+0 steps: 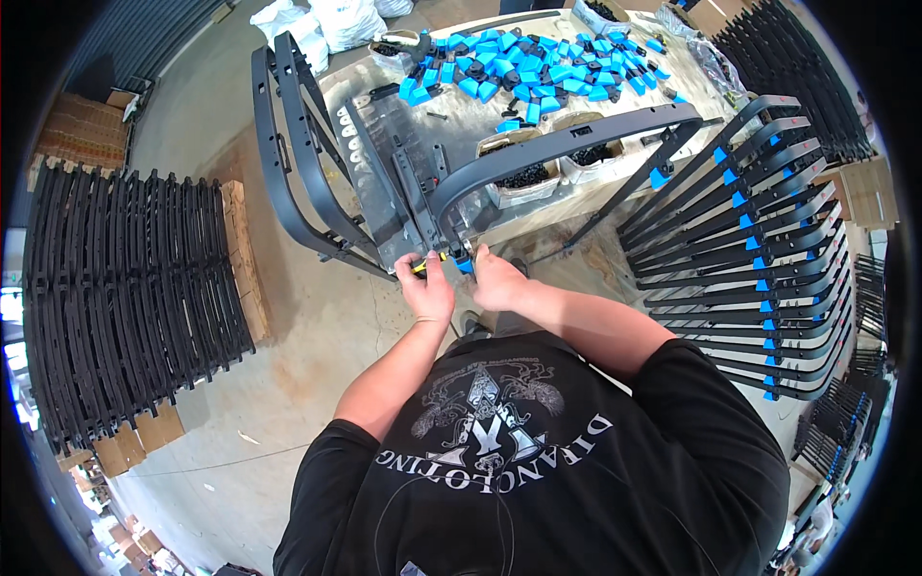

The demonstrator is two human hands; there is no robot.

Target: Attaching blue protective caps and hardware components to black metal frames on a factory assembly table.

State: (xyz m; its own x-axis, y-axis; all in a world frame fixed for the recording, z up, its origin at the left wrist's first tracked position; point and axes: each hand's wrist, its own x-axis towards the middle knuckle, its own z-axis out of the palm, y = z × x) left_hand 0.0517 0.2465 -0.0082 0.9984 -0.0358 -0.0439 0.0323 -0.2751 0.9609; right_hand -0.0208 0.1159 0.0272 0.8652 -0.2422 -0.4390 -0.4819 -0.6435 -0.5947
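A large curved black frame [567, 144] arches over the table's near edge, and its near end comes down between my hands. A small blue clip [465, 266] sits at that end. My left hand [429, 290] is closed round a slim yellow-and-black hand tool [420, 268], its tip pointing toward the clip. Close beside the clip, my right hand [499, 280] has its fingers curled at the frame's end; its fingertips are partly hidden. A black channel-shaped fixture [413, 192] lies on the table just beyond my hands.
Many blue-and-black clips [523, 65] are heaped on the worktable [442, 130]. Boxes of small black parts [523, 182] stand near its front edge. Two curved frames [305, 144] lean at its left. Frames with blue clips [759, 259] line the right; stacked black frames [134, 298] stand left.
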